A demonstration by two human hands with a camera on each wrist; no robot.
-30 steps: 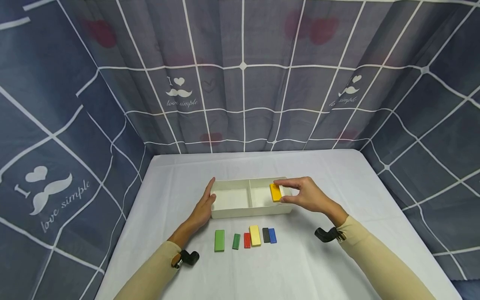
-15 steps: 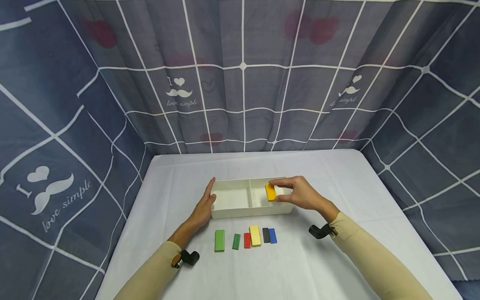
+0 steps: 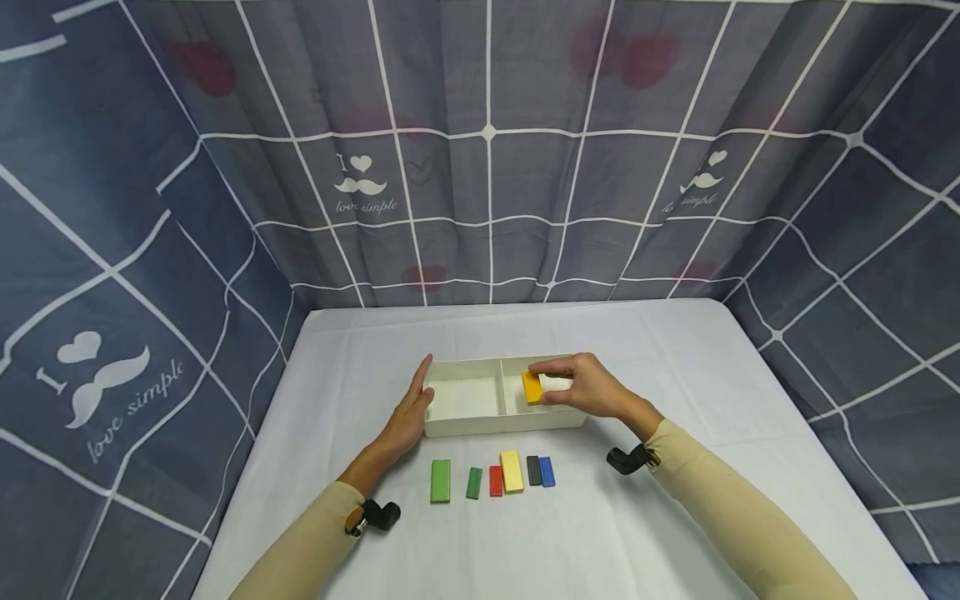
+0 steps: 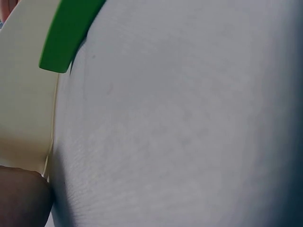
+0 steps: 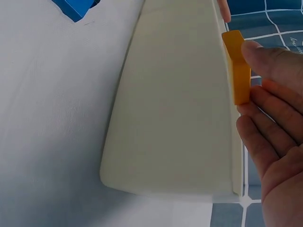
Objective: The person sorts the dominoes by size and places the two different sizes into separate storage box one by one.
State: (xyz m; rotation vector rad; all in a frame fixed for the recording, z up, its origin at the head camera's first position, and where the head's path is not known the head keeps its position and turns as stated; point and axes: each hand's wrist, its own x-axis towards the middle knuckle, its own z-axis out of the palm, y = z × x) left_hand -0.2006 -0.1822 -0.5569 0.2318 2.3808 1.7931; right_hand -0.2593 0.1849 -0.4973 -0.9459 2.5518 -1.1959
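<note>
In the head view a cream two-compartment box (image 3: 465,427) stands on the table. My right hand (image 3: 588,387) pinches an orange-yellow block (image 3: 532,388) between thumb and fingers, over the box's right compartment; the right wrist view shows the same block (image 5: 238,71) upright near the box rim. My left hand (image 3: 407,417) rests against the box's left end, its fingers stretched along the wall. In front of the box lie a light green block (image 3: 440,481), a dark green block (image 3: 474,483), a red block (image 3: 496,481), a pale yellow block (image 3: 512,472), a black block (image 3: 533,471) and a blue block (image 3: 547,472).
A white cloth covers the table (image 3: 360,350). Dark blue-grey curtains with white grid lines (image 3: 450,175) enclose the back and both sides. A thin divider (image 3: 502,387) splits the box into left and right compartments.
My right hand has moved left with the orange-yellow block, from the right part of its compartment toward the divider. The left hand, box and loose blocks have stayed put.
</note>
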